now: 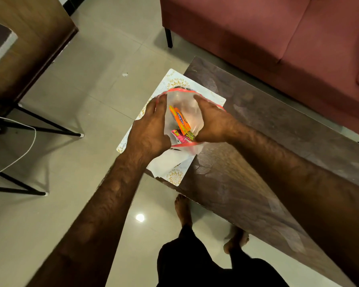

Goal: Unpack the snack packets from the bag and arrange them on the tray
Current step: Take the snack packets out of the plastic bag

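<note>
Head view: hands both on the clear plastic bag (184, 108), holding its red-edged mouth wide open; my left hand (148, 129) grips the left rim w/ fingers curled over the edge, thumb at the near side; my right hand (212, 123) is closed on the right rim, fingers tucked in. Inside the bag: an orange snack packet (180, 120) standing on edge, a pink packet (179, 137) and a yellow packet (191, 135) lower down beside it. Bag sits over the white gold-patterned tray (175, 177), which lies at the corner of the dark wooden table (247, 121); no packets on the tray's bare part. Pink sofa (257, 27) beyond the table; my bare feet on the tiled floor (71, 204) below.
</note>
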The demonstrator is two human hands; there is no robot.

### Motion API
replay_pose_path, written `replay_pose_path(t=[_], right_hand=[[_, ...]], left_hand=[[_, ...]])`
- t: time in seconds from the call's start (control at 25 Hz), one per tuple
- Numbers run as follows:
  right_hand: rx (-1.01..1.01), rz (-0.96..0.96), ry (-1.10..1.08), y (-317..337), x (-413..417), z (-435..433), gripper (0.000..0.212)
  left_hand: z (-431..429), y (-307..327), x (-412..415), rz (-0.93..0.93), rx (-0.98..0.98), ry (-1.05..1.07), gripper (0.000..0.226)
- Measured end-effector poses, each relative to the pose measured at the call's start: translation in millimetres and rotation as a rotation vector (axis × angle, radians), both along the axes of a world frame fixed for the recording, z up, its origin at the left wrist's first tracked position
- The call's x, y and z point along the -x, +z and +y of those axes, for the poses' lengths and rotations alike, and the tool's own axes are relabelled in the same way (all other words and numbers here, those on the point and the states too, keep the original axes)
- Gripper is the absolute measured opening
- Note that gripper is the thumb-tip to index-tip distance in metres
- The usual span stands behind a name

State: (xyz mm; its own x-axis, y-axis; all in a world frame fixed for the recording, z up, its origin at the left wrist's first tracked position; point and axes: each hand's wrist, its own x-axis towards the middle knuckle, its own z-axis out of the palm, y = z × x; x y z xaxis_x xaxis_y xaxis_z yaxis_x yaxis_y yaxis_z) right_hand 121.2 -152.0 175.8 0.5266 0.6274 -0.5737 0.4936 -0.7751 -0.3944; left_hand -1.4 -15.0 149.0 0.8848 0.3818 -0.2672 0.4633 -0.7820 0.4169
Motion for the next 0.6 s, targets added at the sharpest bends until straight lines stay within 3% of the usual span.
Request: replay_pose_path(t=[0.12, 0.28, 0.44, 0.52, 0.6], right_hand=[[0.062, -0.013, 0.003, -5, -6, 3, 0.122], [0.154, -0.007, 0.067, -16, 0, 25, 0.091], [0.139, -0.112, 0.165, -37, 2, 57, 0.047], [0.214, -0.145, 0.249, -56, 1, 72, 0.038], [0.288, -0.122, 0.280, -72, -3, 78, 0.043]], left_hand=[[-6, 2, 0, -0.012, 0.020, -0.009, 0.108], [-8, -1, -4, -0.080, 0.097, -0.069, 0.106], [-12, -10, 1, -0.095, 0.144, -0.104, 0.107], [-12, -12, 4, -0.094, 0.161, -0.086, 0.109], [-11, -12, 8, -0.122, 0.187, -0.076, 0.107]])
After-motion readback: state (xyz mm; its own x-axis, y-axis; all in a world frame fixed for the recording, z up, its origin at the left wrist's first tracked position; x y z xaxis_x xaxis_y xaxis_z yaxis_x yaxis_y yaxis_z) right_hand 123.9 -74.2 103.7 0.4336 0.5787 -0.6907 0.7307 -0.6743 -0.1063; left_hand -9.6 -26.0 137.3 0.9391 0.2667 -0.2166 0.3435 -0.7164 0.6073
